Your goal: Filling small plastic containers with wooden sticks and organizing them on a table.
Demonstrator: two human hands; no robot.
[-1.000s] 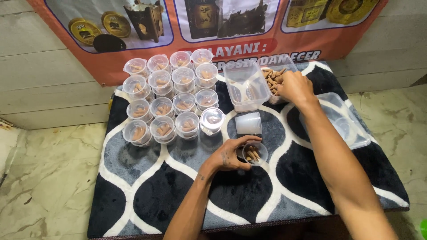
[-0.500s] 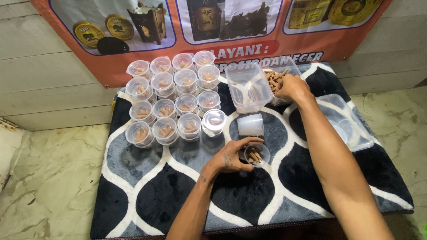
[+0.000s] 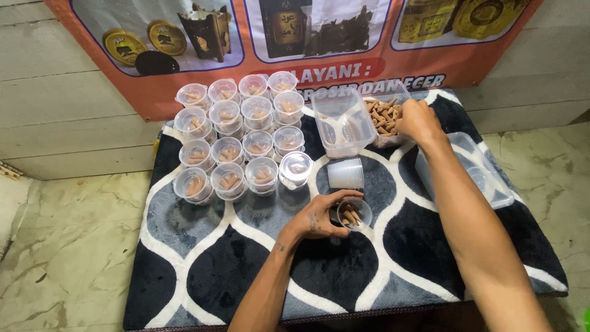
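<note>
Filled cups (image 3: 236,138) left of open tub (image 3: 384,117)

Bare forearms — small hand tattoo (image 3: 313,221)

small clear cup (image 3: 354,214) | upright on rug, open | brown cones (image 3: 350,216) inside

I see a dark rug (image 3: 203,270) with pale lattice pattern spread on the marbled floor (image 3: 67,246). On the rug: a block of lidded cups (image 3: 236,138) at rear left, an empty cup (image 3: 345,173) lying on its side, an open cup of cones (image 3: 354,214), clear tubs (image 3: 343,122) at rear, and a clear lid (image 3: 485,178) at right.
</note>
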